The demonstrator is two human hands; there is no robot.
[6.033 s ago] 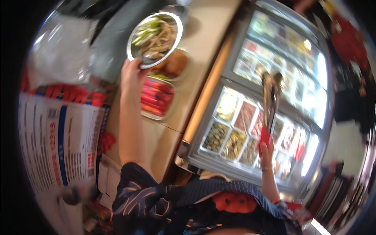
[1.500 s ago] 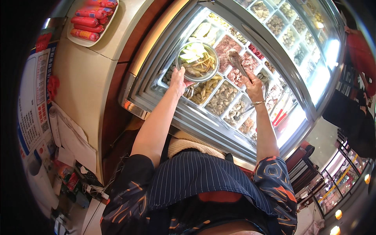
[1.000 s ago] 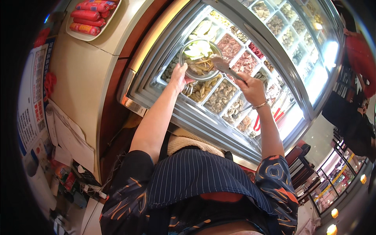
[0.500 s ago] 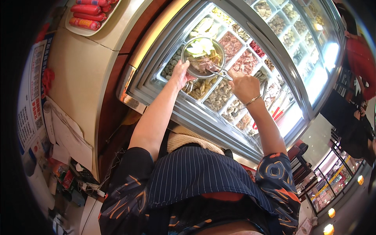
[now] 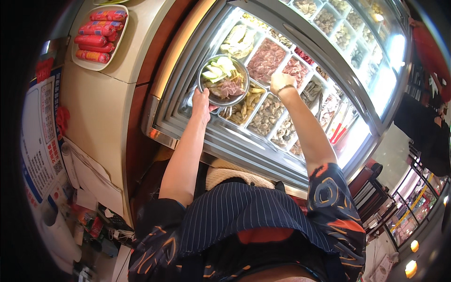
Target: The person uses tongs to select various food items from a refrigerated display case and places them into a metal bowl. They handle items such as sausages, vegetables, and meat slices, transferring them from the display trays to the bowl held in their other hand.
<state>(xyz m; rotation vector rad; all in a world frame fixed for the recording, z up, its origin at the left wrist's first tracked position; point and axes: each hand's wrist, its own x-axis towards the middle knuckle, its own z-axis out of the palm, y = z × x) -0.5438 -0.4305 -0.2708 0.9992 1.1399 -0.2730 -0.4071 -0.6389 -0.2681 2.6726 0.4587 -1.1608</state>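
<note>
Red sausages (image 5: pixel 99 41) lie in a white tray toward the far end of the worktop (image 5: pixel 105 105). The left hand (image 5: pixel 202 104) pinches the steel bowl (image 5: pixel 220 99) by its near left rim, thumb on the rim, fingers beneath; the bowl, with greens and pink meat inside, sits over the near left corner of the open fridge (image 5: pixel 244 151). The right hand (image 5: pixel 283 83) is bent above the sliced meat (image 5: pixel 267 61), its fingertips hidden; I can't tell how far it's closed or what it grips. Red handles (image 5: pixel 336 133) lie near the fridge's right end.

Silver bowl (image 5: pixel 225 102), pink meat (image 5: pixel 230 89); navy pinstriped apron (image 5: pixel 239 211).
</note>
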